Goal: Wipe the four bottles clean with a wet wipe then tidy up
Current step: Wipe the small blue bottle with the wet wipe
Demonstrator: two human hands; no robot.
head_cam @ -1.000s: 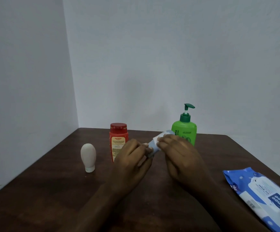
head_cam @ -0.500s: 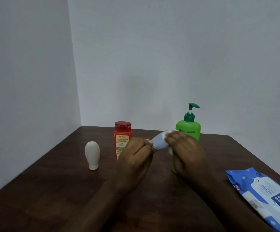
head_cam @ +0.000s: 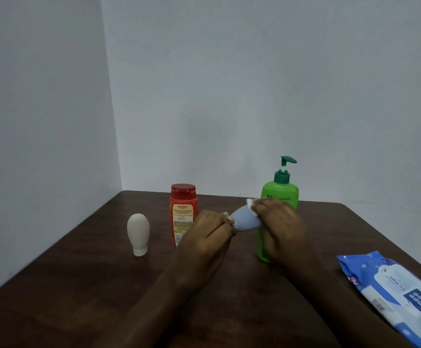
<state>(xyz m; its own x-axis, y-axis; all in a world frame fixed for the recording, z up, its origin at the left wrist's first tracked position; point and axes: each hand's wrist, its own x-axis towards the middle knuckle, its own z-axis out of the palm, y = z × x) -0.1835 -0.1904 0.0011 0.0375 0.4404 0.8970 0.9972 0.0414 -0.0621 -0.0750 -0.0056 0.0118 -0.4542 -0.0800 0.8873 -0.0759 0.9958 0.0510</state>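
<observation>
Blue bottle (head_cam: 246,221) is lying sideways; left hand (head_cam: 209,237) grip is pinching its narrow end, right hand (head_cam: 282,227) grip is clasping wipe (head_cam: 249,202) round wider end.

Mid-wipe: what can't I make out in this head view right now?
Head view.
Ends of the blue bottle: under the left hand and right hand.
Most of the wet wipe: inside the right hand.
Lower green bottle: behind the right hand.
Part of the wipes pack: past the right edge.
</observation>
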